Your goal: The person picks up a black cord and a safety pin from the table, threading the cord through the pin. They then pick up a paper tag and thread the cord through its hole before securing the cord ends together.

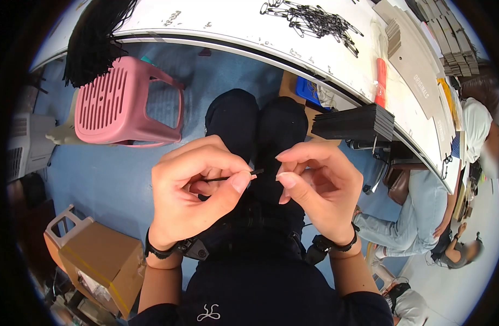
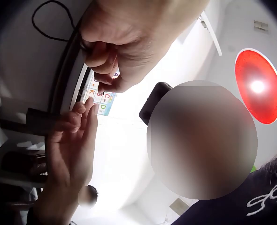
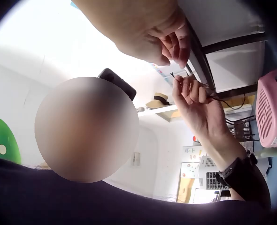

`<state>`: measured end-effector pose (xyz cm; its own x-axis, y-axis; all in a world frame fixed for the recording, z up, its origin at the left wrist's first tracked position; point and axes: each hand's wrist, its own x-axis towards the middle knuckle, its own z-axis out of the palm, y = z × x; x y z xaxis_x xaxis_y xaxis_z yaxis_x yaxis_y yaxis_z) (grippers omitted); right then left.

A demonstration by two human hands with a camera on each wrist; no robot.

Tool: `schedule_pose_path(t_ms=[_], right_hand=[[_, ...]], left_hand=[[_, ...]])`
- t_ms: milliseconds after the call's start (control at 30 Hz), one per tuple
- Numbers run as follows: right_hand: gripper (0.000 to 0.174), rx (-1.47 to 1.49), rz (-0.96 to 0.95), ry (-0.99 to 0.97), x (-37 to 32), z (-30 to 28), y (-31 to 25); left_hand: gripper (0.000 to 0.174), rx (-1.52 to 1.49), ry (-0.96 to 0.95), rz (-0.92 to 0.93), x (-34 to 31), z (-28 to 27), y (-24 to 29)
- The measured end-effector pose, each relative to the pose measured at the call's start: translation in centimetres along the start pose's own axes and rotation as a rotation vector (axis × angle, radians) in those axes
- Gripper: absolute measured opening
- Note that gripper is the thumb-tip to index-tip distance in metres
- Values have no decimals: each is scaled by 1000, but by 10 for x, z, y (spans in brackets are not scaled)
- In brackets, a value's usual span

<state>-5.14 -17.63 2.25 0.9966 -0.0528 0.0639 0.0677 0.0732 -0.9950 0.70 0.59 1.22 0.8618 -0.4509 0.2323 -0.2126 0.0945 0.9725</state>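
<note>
My left hand pinches a thin black cord between thumb and index finger. A short end pokes out past the fingertips toward the right hand. In the right wrist view the rest of the cord trails in a loop behind the left hand. My right hand faces it across a small gap, fingers loosely bent, thumb and index finger apart, nothing seen between them. Both hands are above the lap. On the white table ahead lies a pile of small black pin-like loops.
A bunch of black cords hangs over the table's edge, above a pink stool. Black cards are stacked at the right edge, near a red object and grey boards. A cardboard box stands lower left. Another person sits at right.
</note>
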Motion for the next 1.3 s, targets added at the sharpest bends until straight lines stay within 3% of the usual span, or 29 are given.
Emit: schedule_pose_path(t_ms=[167,400,667,900,1033,1167,1233,1300], right_hand=[[15,-77,-43,-60,5,0,-5],[19,49,24,-103,6,0,-6],[20,-24,-46,-118,8,3,-7],[10,-171,-98,-45,7,6,-12],[14,-445,-176,-59,16,8,-39],[19,-1125,-507,328,40,-17,-68],[14,-1359,-417,451,63,-29,-70],[12,-1409,-448,411,75,-41,-66]], left_hand=[[11,122,-5,79,1,0,8],[14,249,3,175,-1,0,13],[16,272,2,176,-1,2,14],[13,214,-10,140,1,2,11],[13,189,62,183,3,1,8],[12,173,114,217,5,-6,7],[10,192,142,175,6,-8,4],[10,184,136,185,10,-7,4]])
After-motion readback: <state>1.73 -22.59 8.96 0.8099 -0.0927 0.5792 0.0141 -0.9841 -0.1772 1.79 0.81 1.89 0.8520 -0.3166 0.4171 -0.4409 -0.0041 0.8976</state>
